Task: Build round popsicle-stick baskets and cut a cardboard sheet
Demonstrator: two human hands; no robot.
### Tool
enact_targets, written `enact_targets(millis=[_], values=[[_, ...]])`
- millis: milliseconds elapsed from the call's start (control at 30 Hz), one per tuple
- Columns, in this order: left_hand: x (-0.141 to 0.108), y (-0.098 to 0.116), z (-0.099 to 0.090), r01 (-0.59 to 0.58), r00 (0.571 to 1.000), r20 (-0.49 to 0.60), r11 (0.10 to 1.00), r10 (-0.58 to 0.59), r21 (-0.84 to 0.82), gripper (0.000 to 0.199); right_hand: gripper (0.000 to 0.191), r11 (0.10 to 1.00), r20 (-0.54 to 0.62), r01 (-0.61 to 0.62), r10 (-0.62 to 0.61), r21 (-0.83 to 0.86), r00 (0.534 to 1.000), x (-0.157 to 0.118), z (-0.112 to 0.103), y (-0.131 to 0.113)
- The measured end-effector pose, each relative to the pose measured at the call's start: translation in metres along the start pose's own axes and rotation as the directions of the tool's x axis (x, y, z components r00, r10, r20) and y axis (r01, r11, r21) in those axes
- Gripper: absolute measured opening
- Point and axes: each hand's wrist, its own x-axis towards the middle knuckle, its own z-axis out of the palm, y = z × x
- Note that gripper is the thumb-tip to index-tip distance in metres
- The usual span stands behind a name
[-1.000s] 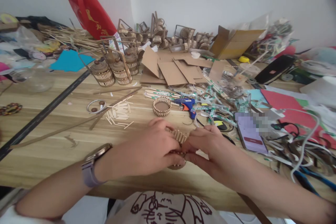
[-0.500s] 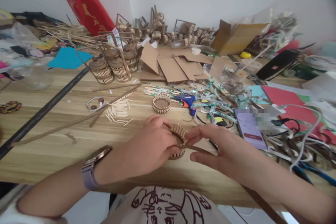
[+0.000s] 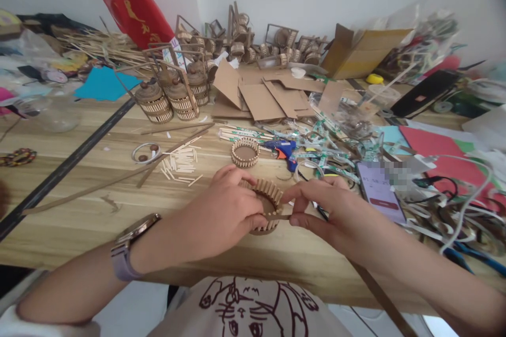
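Brown strip (image 3: 282,216) stretches from a small basket (image 3: 269,188) to the right hand (image 3: 322,205), which pinches it; the left hand (image 3: 233,202) grips the small basket near the table (image 3: 300,266) edge; beyond sits another basket (image 3: 245,162), beside a glue gun (image 3: 291,149).

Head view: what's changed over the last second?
The right hand has moved right, away from the rim of the near stick-walled basket. Its thumb and fingers were parted half a second ago; now they pinch the brown strip, which runs across from the basket's near side. Unchanged: the left hand holding that basket, the far stick-walled basket and the blue glue gun.
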Motion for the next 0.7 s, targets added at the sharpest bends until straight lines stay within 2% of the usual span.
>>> enact_targets(millis=[267, 467, 700], values=[[-0.001, -0.001, -0.002, -0.089, 0.995, 0.027, 0.994, 0.091, -0.066, 0.025, 0.016, 0.993, 0.031, 0.102, -0.101, -0.054, 0.994, 0.001, 0.001, 0.001], [-0.002, -0.005, -0.001, -0.11, 0.993, 0.037, 0.991, 0.114, -0.081, 0.025, 0.021, 0.99, 0.048, 0.126, -0.123, -0.068, 0.991, 0.0, 0.001, 0.0], [0.003, -0.007, 0.008, -0.047, 0.997, 0.058, 0.998, 0.049, -0.034, 0.014, 0.018, 0.989, 0.042, 0.12, -0.116, -0.082, 0.992, 0.003, 0.01, -0.004]])
